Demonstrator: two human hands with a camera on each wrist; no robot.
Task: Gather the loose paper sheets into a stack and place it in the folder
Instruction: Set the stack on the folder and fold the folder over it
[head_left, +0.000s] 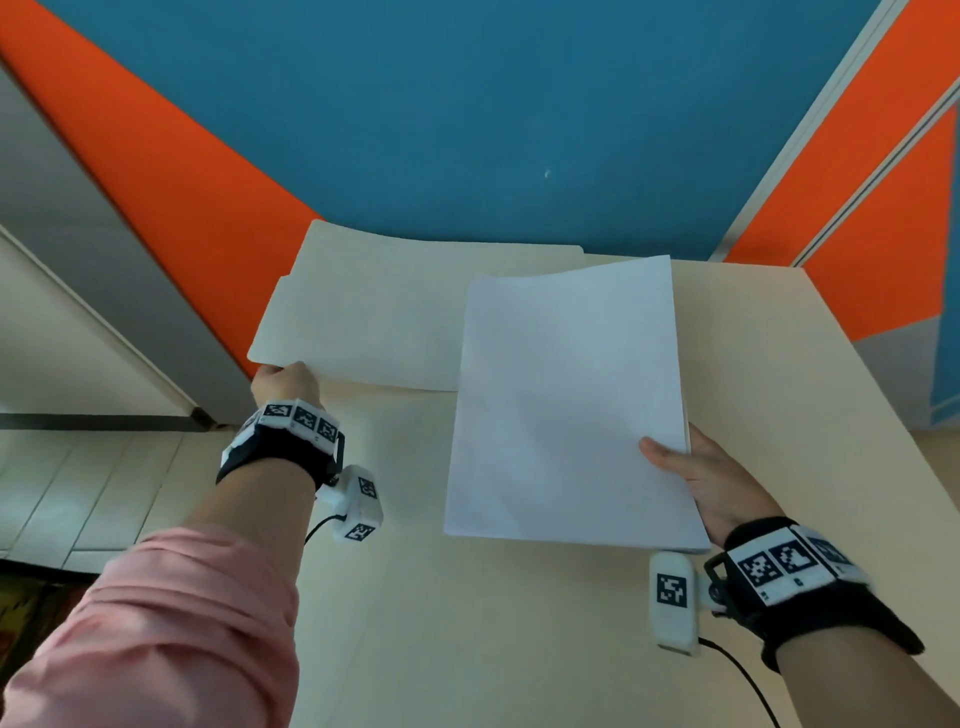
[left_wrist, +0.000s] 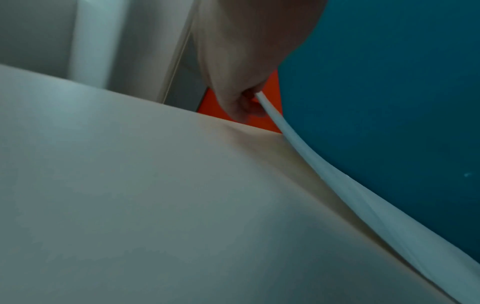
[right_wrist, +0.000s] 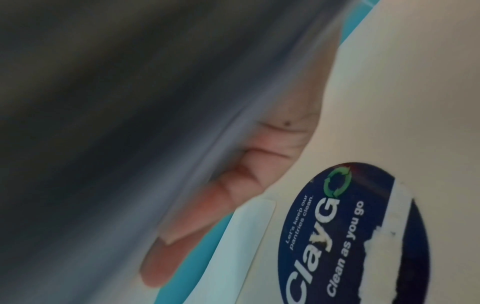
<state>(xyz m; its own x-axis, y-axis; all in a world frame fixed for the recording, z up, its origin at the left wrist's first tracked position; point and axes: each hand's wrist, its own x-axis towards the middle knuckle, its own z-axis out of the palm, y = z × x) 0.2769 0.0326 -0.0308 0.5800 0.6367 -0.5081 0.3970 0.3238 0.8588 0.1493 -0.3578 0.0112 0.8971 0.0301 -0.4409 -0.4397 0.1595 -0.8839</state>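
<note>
A stack of white paper sheets (head_left: 566, 405) is held above the table by my right hand (head_left: 696, 478), thumb on top near the stack's right edge and fingers (right_wrist: 182, 224) underneath. A cream folder (head_left: 374, 312) lies at the table's far left. My left hand (head_left: 283, 382) pinches the near left corner of the folder's top cover (left_wrist: 306, 152) and holds it raised off the table. In the right wrist view the underside of the paper stack (right_wrist: 103, 123) fills the left side, dark and blurred.
The cream table (head_left: 519, 623) ends against a blue wall panel (head_left: 467, 130) with orange panels (head_left: 156, 182) at both sides. A round dark "ClayGo" sticker (right_wrist: 363, 236) is on the table under my right hand. A tiled floor (head_left: 78, 493) lies off the left edge.
</note>
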